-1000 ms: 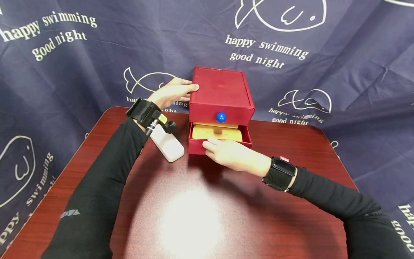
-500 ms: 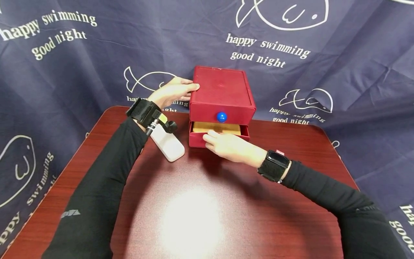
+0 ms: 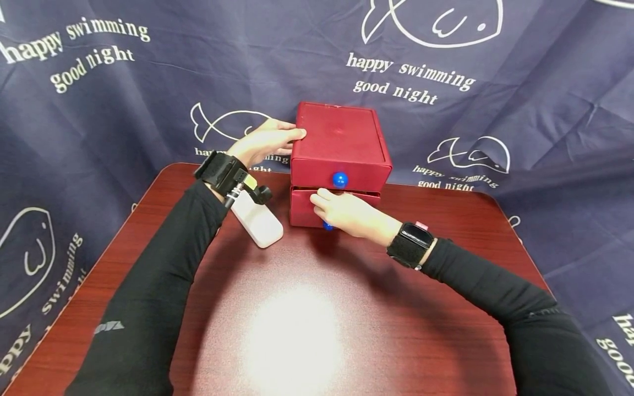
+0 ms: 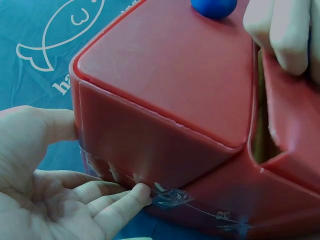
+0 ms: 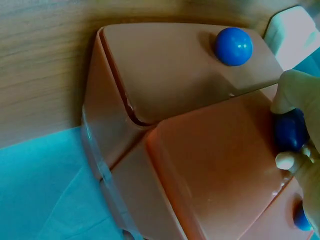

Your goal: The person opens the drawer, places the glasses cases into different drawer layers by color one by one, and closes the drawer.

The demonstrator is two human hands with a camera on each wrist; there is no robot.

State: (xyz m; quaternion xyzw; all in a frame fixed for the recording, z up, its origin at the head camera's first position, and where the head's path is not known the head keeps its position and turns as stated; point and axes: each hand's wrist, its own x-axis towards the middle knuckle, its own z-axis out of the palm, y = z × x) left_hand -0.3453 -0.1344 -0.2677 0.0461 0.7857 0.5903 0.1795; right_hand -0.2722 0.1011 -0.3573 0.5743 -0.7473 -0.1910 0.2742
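A red plastic drawer box [image 3: 339, 135] with blue ball knobs stands at the back of the table. Its middle drawer [image 3: 303, 209] sticks out a little, leaving a narrow gap above its front. My right hand [image 3: 346, 213] pinches that drawer's blue knob [image 5: 290, 131] between thumb and fingers, as the right wrist view shows. On the box's left side rests my left hand [image 3: 264, 142], thumb at the top edge and fingers against the taped side wall [image 4: 125, 137]. The drawer's contents are hidden now. Above and below, the other knobs [image 5: 233, 46] are untouched.
A white rounded slab [image 3: 260, 223] lies on the brown table [image 3: 396, 330], just left of the box and partly under my left wrist. A dark blue curtain [image 3: 436, 110] printed with fish and words hangs close behind the box.
The middle drawer has slid back into the box, pushed by my right hand. The yellow boxes inside it are covered now, and a lower blue knob has come into view. My left hand stays put.
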